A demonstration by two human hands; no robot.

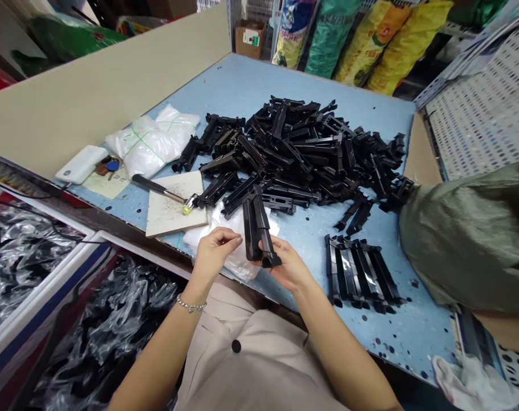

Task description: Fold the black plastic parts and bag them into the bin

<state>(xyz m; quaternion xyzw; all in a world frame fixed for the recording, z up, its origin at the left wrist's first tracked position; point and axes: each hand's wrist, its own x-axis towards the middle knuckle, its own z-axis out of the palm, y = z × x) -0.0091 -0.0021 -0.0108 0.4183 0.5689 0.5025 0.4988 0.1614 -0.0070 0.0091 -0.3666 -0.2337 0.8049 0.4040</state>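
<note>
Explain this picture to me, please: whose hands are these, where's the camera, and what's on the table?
There's no machine here: a person works with two bare hands. The single picture comes from a camera worn on their head, looking forward and down. The right hand holds a long black part; the left hand is beside it, thumb and fingers drawn together. On the blue table lie a big pile of similar parts, a neat row of them at right, a black-handled hammer on a pale board, and plastic-wrapped bundles.
</note>
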